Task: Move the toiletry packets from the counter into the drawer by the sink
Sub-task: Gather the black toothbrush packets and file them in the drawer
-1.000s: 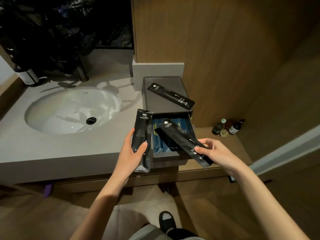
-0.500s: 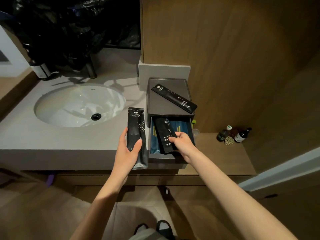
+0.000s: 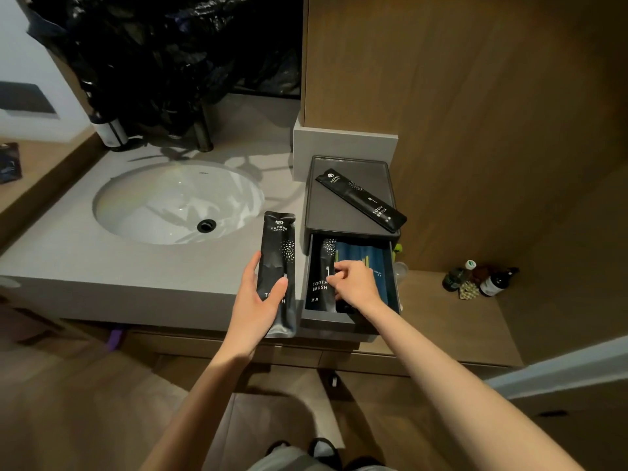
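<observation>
Right hand [image 3: 356, 287] has lowered its packet [image 3: 321, 266] into the drawer [image 3: 336, 322], still pinching it; left hand [image 3: 253, 300] grips another packet [image 3: 277, 253].

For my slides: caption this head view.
Right hand pinches a toothbrush packet inside the open drawer; left hand holds a second packet.

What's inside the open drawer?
A black toothbrush packet lies at the left of the drawer, with blue packets to its right. The right hand hides whatever is beneath it.
</observation>
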Motion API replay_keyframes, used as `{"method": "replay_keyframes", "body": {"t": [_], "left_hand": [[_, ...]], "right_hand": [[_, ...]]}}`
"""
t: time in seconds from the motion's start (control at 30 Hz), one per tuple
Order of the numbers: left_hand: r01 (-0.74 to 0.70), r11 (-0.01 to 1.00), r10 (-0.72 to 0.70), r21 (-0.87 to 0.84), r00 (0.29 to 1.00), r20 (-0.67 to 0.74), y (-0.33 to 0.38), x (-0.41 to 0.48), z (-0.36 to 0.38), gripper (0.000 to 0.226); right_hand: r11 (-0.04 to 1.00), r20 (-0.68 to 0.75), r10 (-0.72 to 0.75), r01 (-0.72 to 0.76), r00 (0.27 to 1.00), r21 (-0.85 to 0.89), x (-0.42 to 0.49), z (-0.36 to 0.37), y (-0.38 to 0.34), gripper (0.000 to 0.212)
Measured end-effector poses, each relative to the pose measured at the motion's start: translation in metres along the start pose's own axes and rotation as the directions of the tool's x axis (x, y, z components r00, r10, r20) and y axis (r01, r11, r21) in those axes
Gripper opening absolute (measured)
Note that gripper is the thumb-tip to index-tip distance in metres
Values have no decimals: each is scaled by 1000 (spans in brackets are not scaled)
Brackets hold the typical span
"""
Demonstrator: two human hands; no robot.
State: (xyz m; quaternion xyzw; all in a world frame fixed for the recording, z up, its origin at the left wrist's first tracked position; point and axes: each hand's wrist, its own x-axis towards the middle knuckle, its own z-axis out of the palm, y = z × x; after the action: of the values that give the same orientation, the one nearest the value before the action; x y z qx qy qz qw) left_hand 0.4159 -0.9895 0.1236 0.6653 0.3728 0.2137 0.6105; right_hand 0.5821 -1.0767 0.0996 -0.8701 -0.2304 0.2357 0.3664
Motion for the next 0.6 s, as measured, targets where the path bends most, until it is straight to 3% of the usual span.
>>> {"method": "replay_keyframes", "body": {"t": [0.13,0.27,0.37,0.6], "left_hand": [[5,1000,-5,9,1000,-3,-1,2,0,64],[-2,1000,2,14,1000,-6,1,4,1,63],[-7,1000,7,21,1000,8,4,5,4,63],[-42,998,39,38,997,61,6,10,11,61]], "right_hand": [[982,-31,-156,151,987,-114,3,-5,10,55],[853,138,-320,349,937,-388,3,-15,16,58],[801,264,-296,389,918,-454,2,-13,21,60],[812,326,-245,376,913,-446,3,-14,14,59]]}}
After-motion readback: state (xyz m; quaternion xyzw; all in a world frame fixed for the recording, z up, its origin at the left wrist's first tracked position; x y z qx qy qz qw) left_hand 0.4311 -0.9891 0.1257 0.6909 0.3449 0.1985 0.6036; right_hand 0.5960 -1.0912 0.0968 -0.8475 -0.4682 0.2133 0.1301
